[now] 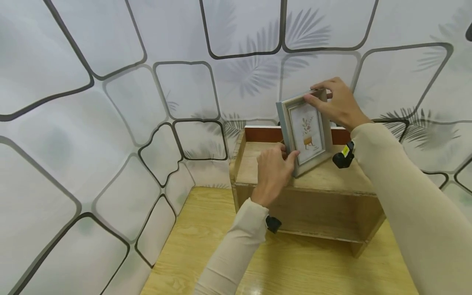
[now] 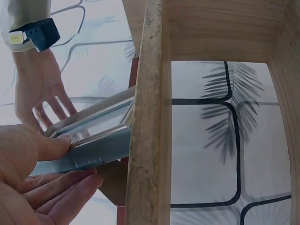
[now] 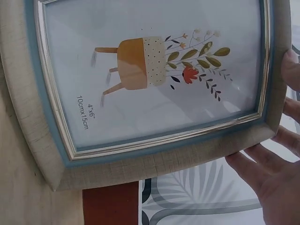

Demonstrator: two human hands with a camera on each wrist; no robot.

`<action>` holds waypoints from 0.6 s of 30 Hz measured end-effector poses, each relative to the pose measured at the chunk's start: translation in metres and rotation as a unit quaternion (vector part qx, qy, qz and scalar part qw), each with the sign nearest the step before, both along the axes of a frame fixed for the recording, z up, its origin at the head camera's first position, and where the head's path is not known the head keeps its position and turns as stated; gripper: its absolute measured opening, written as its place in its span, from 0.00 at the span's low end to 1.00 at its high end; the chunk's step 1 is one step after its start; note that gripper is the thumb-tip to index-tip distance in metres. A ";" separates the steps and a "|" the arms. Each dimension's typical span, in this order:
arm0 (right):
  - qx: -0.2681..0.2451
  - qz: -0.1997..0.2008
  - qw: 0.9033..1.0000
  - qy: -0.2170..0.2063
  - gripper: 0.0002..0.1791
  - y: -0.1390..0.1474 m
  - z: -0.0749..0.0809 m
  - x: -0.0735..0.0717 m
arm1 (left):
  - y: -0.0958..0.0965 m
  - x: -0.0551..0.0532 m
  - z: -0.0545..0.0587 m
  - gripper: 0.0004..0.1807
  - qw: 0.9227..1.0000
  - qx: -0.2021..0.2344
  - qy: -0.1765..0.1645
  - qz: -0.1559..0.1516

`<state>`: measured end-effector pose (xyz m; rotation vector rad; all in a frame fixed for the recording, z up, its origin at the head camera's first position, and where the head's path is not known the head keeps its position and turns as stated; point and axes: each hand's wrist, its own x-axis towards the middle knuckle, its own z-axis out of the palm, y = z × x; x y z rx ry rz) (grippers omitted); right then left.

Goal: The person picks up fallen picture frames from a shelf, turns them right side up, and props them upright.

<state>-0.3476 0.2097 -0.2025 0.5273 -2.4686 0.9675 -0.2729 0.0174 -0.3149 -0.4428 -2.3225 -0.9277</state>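
Note:
A picture frame [image 1: 307,133] with a silvery border and a plant print stands tilted on top of a small wooden shelf [image 1: 332,176]. My right hand [image 1: 341,102] grips its upper right corner, thumb on the front and fingers behind the top edge. Low on the left side, my left hand [image 1: 274,170] pinches the frame's edge, the thumb at the front. In the left wrist view the left thumb [image 2: 54,147] lies on the border, with the fingers under it. The right wrist view shows the print [image 3: 150,70] sideways, with "4x6" lettering, and the right fingers [image 3: 262,164] at the border.
The shelf has a lower compartment [image 1: 317,213] and a reddish-brown strip [image 1: 262,134] along its back. It stands on a yellow wood-grain surface [image 1: 206,229]. Patterned wall covering [image 1: 250,90] rises behind it and to the left [image 1: 107,172].

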 end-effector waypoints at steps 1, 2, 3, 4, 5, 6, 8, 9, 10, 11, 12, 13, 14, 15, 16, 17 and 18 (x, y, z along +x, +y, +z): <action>-0.001 -0.007 1.000 0.005 0.33 0.001 0.000 0.001 | 0.000 0.000 0.000 0.16 1.000 0.002 -0.001 -0.001; -0.004 -0.014 1.000 0.009 0.33 0.001 -0.001 0.001 | 0.001 -0.001 0.000 0.16 1.000 0.003 0.001 -0.002; -0.005 -0.022 1.000 0.014 0.33 0.002 -0.001 0.002 | 0.001 -0.001 0.000 0.16 1.000 0.002 0.003 -0.001; -0.007 -0.030 0.999 0.018 0.33 0.003 -0.001 0.003 | 0.001 -0.001 0.000 0.15 1.000 0.002 0.006 -0.001; -0.009 -0.041 0.999 0.022 0.33 0.003 -0.001 0.005 | 0.002 -0.001 0.000 0.15 1.000 0.002 0.010 -0.001; -0.013 -0.053 0.998 0.026 0.33 0.004 -0.002 0.006 | 0.002 -0.002 0.000 0.14 1.000 0.003 0.013 -0.002; -0.016 -0.079 0.996 0.031 0.34 0.004 -0.003 0.008 | 0.003 -0.004 0.000 0.13 1.000 0.001 0.019 0.003; -0.019 -0.091 0.995 0.034 0.35 0.005 -0.003 0.010 | 0.003 -0.005 0.000 0.13 1.000 0.000 0.021 0.005; -0.021 -0.104 0.994 0.035 0.35 0.004 -0.003 0.011 | 0.004 -0.006 0.000 0.13 1.000 0.001 0.022 0.007; -0.022 -0.116 0.992 0.038 0.36 0.004 -0.004 0.012 | 0.004 -0.007 -0.001 0.12 1.000 0.000 0.023 0.010; -0.021 -0.127 0.991 0.042 0.36 0.004 -0.004 0.013 | 0.005 -0.008 -0.001 0.12 1.000 0.001 0.021 0.012; -0.019 -0.137 0.989 0.045 0.37 0.004 -0.005 0.014 | 0.005 -0.009 -0.001 0.12 1.000 0.001 0.021 0.016; -0.018 -0.146 0.988 0.050 0.37 0.004 -0.005 0.015 | 0.005 -0.010 -0.001 0.12 1.000 0.002 0.021 0.016; -0.016 -0.155 0.986 0.055 0.37 0.004 -0.005 0.016 | 0.006 -0.010 -0.001 0.12 1.000 0.003 0.020 0.018; -0.013 -0.164 0.985 0.059 0.37 0.004 -0.005 0.018 | 0.006 -0.011 -0.001 0.12 1.000 0.004 0.020 0.017; -0.010 -0.173 0.983 0.064 0.37 0.004 -0.005 0.019 | 0.006 -0.012 -0.001 0.12 1.000 0.006 0.020 0.016; -0.009 -0.181 0.981 0.067 0.37 0.004 -0.005 0.020 | 0.006 -0.013 -0.001 0.12 1.000 0.008 0.020 0.014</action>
